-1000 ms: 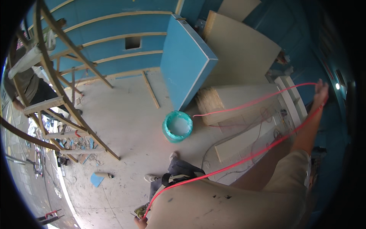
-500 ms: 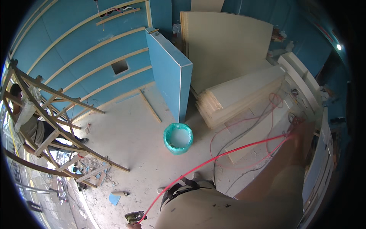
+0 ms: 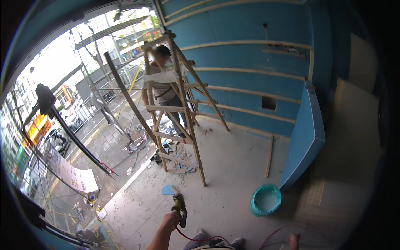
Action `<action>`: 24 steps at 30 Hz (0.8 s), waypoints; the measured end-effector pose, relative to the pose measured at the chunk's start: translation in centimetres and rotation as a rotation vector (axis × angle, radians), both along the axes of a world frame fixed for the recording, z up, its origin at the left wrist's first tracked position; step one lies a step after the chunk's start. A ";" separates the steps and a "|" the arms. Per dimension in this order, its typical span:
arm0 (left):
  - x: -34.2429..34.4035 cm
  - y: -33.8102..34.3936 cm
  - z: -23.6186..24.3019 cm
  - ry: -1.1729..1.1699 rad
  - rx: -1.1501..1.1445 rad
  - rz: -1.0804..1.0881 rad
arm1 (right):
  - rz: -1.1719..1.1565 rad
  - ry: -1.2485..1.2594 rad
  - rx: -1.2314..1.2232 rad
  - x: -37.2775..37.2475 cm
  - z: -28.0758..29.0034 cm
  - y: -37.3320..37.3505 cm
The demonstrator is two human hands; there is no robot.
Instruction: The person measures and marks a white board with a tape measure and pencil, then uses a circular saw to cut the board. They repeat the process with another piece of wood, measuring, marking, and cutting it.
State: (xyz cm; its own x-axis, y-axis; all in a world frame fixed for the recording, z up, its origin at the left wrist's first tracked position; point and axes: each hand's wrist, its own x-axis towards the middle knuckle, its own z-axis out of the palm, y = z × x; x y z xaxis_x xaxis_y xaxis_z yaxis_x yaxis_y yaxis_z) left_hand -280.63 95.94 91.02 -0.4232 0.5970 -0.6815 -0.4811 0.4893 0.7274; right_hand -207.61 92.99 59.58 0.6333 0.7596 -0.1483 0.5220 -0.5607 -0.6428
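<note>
My left hand (image 3: pixel 168 221) is closed round the handle of a green and black air nailer (image 3: pixel 179 205), which points away from me over the floor. A thin red hose (image 3: pixel 192 239) hangs from the tool's lower end and runs across in front of my legs. My right hand (image 3: pixel 293 240) shows small and smeared at the lower edge, beside the hose's right stretch; its fingers cannot be made out. Beyond the nailer a scrap of blue board (image 3: pixel 168 190) lies on the floor.
A wooden A-frame ladder (image 3: pixel 189 121) stands ahead, with another person (image 3: pixel 164 83) behind it. Rubble (image 3: pixel 183 156) lies at its feet. A green-lined bucket (image 3: pixel 265 200) stands to the right, near a blue partition (image 3: pixel 304 137). Blurred stacked boards (image 3: pixel 321 200) are further right. The street opens left.
My view has swung left toward the ladder and the street. My left hand, still on the nailer, is raised further into view. My right hand has come down from the far right.
</note>
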 end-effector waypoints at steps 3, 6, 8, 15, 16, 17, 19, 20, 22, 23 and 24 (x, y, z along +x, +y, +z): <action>2.4 0.0 -0.7 0.256 0.032 -0.257 | 0.222 0.291 0.090 -13.4 -1.6 12.6; 3.2 -2.3 3.9 0.351 0.050 -0.378 | 0.627 0.998 -0.173 -34.4 16.8 13.3; 3.8 -1.9 1.9 0.692 0.210 -0.565 | 0.612 1.365 -0.443 -40.8 23.1 12.2; 9.5 -6.1 4.0 0.802 0.416 -1.075 | 0.924 1.311 0.052 -47.7 25.1 7.2; 9.9 -6.3 4.4 0.774 0.469 -1.151 | 0.498 1.449 -0.183 -46.4 25.3 6.3; 10.0 -6.7 4.4 0.761 0.520 -1.185 | 0.036 1.506 -0.399 -45.7 25.7 5.6; 10.1 -7.7 4.9 0.720 0.616 -1.222 | -0.112 1.524 -0.495 -44.0 21.7 4.6; 9.6 -8.3 5.1 0.706 0.642 -1.220 | -0.078 1.599 -0.478 -43.3 20.0 3.9; 8.9 -9.0 5.1 0.691 0.686 -1.201 | -0.080 1.617 -0.429 -43.9 20.5 3.6; 8.6 -9.3 5.0 0.683 0.703 -1.196 | -0.116 1.554 -0.403 -44.2 21.7 3.9; 8.4 -9.4 5.1 0.677 0.724 -1.186 | -0.146 1.487 -0.372 -44.5 23.6 4.1</action>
State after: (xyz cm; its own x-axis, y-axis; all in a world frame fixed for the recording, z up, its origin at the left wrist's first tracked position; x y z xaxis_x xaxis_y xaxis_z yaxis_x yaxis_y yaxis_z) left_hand -272.24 86.53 96.10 0.4165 0.9091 0.0095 0.4220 -0.2026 0.8837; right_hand -252.12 97.12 83.14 -0.1908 0.4842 -0.8539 -0.5155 -0.7897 -0.3326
